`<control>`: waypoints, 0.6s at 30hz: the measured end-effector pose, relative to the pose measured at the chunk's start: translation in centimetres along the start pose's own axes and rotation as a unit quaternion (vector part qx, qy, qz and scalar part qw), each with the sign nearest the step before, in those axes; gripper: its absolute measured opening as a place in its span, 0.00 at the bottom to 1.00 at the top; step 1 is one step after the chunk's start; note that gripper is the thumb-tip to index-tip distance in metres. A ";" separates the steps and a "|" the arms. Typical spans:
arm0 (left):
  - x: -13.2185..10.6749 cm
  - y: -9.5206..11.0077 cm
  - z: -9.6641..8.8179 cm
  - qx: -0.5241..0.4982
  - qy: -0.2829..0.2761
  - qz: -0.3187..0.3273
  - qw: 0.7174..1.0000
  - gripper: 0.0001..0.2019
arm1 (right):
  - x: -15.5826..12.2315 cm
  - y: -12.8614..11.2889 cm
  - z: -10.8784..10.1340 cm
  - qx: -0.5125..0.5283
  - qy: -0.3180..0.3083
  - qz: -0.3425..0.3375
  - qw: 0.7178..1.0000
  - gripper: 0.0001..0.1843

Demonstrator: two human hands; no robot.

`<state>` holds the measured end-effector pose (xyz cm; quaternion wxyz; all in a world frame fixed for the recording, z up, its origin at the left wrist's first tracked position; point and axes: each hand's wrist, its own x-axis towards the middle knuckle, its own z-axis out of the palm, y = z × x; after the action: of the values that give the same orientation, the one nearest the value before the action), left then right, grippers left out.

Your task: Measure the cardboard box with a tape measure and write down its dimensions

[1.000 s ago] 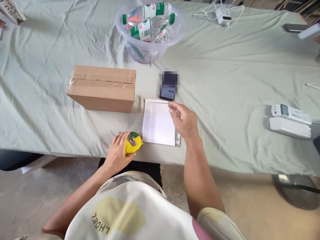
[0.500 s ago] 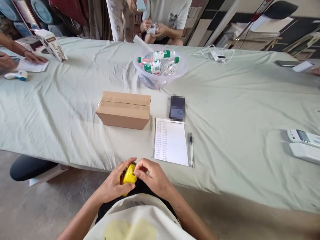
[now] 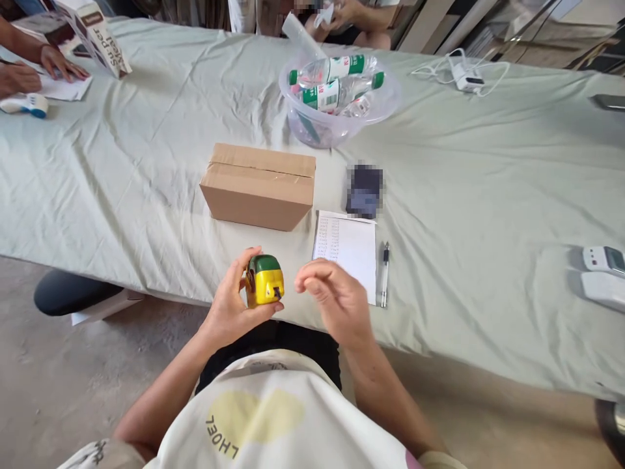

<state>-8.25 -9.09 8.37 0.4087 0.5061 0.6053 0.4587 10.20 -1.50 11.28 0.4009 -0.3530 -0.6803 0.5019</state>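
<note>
1. Tape measure (image 3: 264, 281): a yellow case with a green top, held upright over the near table edge (image 3: 161, 286), in front of the cardboard box (image 3: 258, 185).
2. Left hand (image 3: 229, 309): fingers and thumb wrapped around the case from the left. The grip looks like fingertips only, so a slip could drop the case onto the bare floor (image 3: 73, 384) below.
3. Right hand (image 3: 334, 301): empty, fingers loosely curled, just right of the case and not touching it. If the blade is drawn out and let go, it could snap back onto these fingers.
4. Sheet of paper (image 3: 347, 247) and pen (image 3: 385, 273): both lie near the table edge beside the right hand, where a careless sweep could push them off.
</note>
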 end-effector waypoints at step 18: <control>1.1 -0.1 0.5 -0.063 0.059 0.003 0.996 0.33 | -2.1 5.6 0.8 0.121 0.113 0.112 0.980 0.31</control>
<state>-7.97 -7.94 8.13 0.4016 0.4537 0.5967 0.5262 10.77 -2.28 5.36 0.4561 -0.4299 -0.5210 0.5794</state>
